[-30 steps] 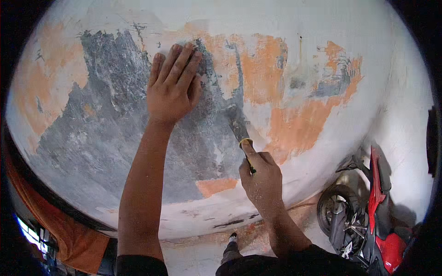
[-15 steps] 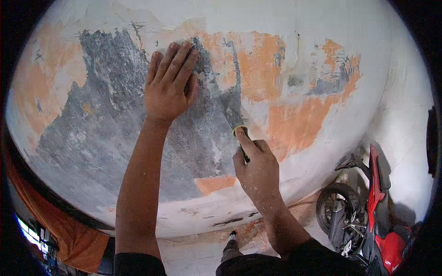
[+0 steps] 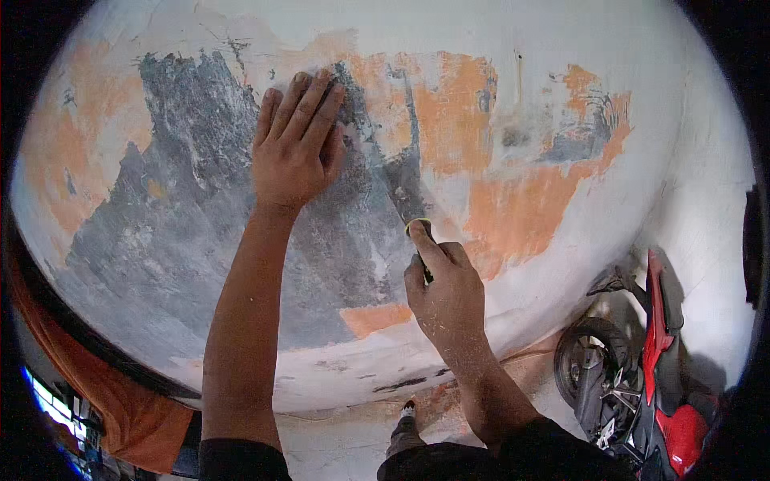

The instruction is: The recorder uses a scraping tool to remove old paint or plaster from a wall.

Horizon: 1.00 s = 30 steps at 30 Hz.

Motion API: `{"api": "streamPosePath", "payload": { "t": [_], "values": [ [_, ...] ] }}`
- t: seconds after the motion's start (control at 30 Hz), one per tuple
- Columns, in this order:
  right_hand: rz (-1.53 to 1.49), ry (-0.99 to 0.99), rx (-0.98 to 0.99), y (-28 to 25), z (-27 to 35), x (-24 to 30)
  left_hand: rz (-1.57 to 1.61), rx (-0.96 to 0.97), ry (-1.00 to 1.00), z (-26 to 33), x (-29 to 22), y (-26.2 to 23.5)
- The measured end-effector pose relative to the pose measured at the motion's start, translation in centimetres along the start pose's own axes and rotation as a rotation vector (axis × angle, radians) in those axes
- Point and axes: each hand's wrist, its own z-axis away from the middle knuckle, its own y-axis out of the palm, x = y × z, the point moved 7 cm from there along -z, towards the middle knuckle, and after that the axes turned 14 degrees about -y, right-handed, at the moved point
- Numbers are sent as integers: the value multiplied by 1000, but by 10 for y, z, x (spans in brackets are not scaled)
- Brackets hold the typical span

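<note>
A scraper (image 3: 418, 228) with a black and yellow-green handle is gripped in my right hand (image 3: 449, 289), the forefinger stretched along it toward the blade. Its grey blade points up and slightly left against the wall (image 3: 513, 40); the blade's edge is hard to make out on the dark surface. My left hand (image 3: 295, 156) lies flat on the wall, up and left of the scraper, fingers extended upward. Around both hands the wall has a large bare grey patch (image 3: 200, 232), ragged orange patches (image 3: 453, 108) and whitish paint with rough edges.
A red and black motorcycle (image 3: 658, 353) stands at the lower right, near the side wall. An orange-brown cloth (image 3: 136, 425) hangs at the lower left. My foot (image 3: 407, 409) shows on the floor below the wall.
The right hand and scraper have barely shifted; the left hand stays flat in the same place. The whole view has moved very slightly.
</note>
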Motion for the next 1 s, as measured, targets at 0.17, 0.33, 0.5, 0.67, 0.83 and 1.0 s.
{"api": "streamPosePath", "payload": {
  "t": [0.17,0.33,0.5,0.67,0.83,1.0],
  "values": [
    [-66,23,9,7,13,-12,-52,13,-5,4,-2,-1],
    [-39,-20,-43,4,-4,-5,-45,18,2,4,2,-1],
    [-51,3,-47,1,-8,-6,-16,-11,4,2,-3,1],
    [-82,21,-12,5,6,-6,-64,16,-3,4,3,0],
    [-55,-18,-62,-1,-12,1,-28,-10,13,1,0,-1],
    [-26,-18,-18,3,6,1,-41,-7,14,3,1,-1]
  ]
}}
